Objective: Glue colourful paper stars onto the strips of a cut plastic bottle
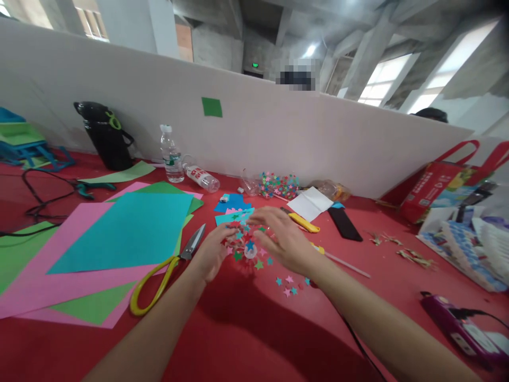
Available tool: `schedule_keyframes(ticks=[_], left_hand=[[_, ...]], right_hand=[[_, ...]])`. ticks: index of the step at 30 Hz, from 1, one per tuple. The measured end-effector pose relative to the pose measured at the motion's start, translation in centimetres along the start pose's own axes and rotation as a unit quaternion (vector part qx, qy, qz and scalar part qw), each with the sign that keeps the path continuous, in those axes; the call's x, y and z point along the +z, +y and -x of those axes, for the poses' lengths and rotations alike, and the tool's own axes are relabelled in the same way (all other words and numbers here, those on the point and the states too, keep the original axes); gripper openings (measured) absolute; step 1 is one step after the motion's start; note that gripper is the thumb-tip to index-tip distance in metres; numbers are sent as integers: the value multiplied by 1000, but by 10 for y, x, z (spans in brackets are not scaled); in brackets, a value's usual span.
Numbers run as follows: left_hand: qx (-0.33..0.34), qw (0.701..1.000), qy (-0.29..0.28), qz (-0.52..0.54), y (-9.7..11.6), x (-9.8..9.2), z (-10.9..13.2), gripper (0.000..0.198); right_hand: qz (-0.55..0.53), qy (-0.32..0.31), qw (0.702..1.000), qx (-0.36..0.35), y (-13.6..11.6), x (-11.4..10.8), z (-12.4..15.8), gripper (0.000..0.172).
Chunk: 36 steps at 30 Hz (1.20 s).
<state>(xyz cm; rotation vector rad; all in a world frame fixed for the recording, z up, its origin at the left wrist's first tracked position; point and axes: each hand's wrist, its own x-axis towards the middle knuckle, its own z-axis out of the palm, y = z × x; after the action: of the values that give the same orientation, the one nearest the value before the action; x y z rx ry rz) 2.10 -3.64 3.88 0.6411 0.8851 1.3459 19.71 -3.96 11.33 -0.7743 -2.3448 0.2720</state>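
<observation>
Between my hands is a clear plastic bottle (250, 251), its round mouth facing me, with small coloured paper stars on and around it. My left hand (212, 248) is at its left side with loosely bent fingers; whether they touch the plastic is unclear. Over the right side reaches my right hand (283, 236), thumb and fingers apart. Several loose paper stars (288, 292) lie on the red table below it. Beside my left wrist rest yellow-handled scissors (155, 286), blades pointing away. Behind my hands are blue paper scraps (233, 203).
Coloured paper sheets (131, 233) cover the left. Along the white partition (246, 138) stand a black flask (104, 135), a water bottle (172, 156) and a star-filled bottle (278, 184). Rightward lie a yellow cutter (305, 223), a black phone (345, 224) and a purple power strip (457, 323).
</observation>
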Motion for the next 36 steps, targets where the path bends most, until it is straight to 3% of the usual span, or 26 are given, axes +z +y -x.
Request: schedule_keyframes(ticks=[3, 6, 16, 22, 28, 31, 36], left_hand=[[9, 1000, 10, 9, 0, 0, 0, 12], [6, 1000, 15, 17, 2, 0, 1, 9], [-25, 998, 10, 49, 6, 4, 1, 9], [-28, 997, 23, 65, 13, 7, 7, 11], [-55, 996, 52, 50, 18, 12, 9, 17], [-56, 995, 68, 40, 17, 12, 8, 18], [-52, 995, 78, 26, 16, 13, 6, 15]], right_hand=[[30, -53, 998, -3, 1, 19, -6, 31], [41, -50, 998, 0, 10, 27, -2, 30], [13, -31, 999, -6, 10, 19, 1, 35], [-43, 73, 990, 114, 32, 3, 19, 31], [-205, 118, 930, 281, 54, 5, 52, 34], [-268, 107, 909, 300, 56, 12, 65, 36], [-304, 93, 904, 285, 61, 16, 80, 32]])
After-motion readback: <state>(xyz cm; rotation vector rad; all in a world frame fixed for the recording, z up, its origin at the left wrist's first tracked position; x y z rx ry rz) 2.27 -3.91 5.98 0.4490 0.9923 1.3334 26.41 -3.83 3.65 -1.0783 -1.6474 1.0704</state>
